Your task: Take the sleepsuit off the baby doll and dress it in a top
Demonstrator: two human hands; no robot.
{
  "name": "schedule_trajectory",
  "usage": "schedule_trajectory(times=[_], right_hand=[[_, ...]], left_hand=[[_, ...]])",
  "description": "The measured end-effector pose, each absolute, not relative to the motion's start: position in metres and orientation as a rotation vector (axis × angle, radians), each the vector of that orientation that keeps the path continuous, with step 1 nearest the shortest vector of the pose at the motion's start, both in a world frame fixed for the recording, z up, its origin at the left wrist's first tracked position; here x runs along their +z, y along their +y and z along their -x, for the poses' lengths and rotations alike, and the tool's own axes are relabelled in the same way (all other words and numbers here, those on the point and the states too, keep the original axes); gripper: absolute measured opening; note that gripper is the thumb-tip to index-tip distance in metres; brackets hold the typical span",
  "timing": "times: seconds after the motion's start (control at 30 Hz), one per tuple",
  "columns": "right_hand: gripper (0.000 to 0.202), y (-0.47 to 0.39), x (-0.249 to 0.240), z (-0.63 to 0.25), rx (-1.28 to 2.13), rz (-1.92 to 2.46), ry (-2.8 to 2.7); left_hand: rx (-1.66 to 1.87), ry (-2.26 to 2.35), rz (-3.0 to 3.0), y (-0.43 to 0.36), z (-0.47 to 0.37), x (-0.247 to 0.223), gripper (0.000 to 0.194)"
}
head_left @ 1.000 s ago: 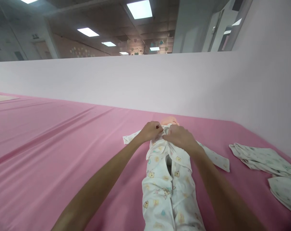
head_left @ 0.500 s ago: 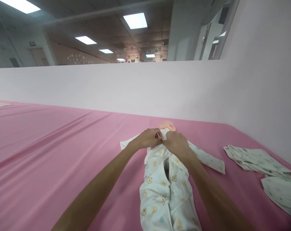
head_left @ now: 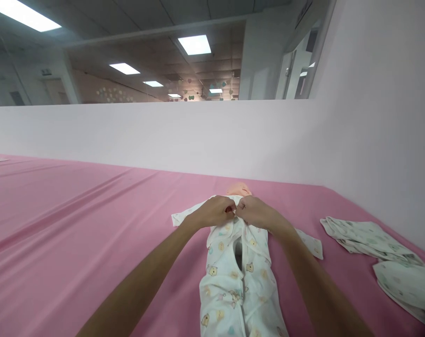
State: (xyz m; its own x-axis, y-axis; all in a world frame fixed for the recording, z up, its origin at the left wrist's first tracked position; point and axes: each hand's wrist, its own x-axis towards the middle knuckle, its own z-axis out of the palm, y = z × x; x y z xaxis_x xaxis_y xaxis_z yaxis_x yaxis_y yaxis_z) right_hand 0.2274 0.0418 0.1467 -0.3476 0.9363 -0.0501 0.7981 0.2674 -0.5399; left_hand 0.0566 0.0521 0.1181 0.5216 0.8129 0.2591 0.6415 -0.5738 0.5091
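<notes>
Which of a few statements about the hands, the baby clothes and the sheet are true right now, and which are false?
1. The left hand and right hand are both at the upper front of the baby romper. True.
2. The romper's front shows no gap. False: an opening shows below the hands.
3. The doll's head is beyond the hands. True.
4. The folded baby clothes lie left of the romper. False: they lie right.

White, bear-printed baby suit (head_left: 221, 290) lies lengthwise on the pink sheet (head_left: 93, 234), sleeves (head_left: 312, 245) toward nine and four o'clock, front gap (head_left: 238, 255) open; peach doll head (head_left: 239, 189) at twelve.
</notes>
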Motion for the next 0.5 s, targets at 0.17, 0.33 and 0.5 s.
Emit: schedule_trajectory(times=[0.17, 0.33, 0.5], right_hand=[[0.039, 0.044, 0.146, -0.229, 0.701, 1.586, -2.279], [0.032, 0.046, 0.144, -0.231, 0.666, 1.598, -2.306], [0.023, 0.048, 0.141, -0.232, 0.607, 1.606, -2.333]], left_hand=[[0.702, 1.145, -2.358, 0.058, -0.052, 0.113, 0.014], [0.698, 1.094, -2.293, 0.061, -0.049, 0.108, 0.013], [0.678, 1.013, -2.072, 0.063, -0.044, 0.106, 0.01]])
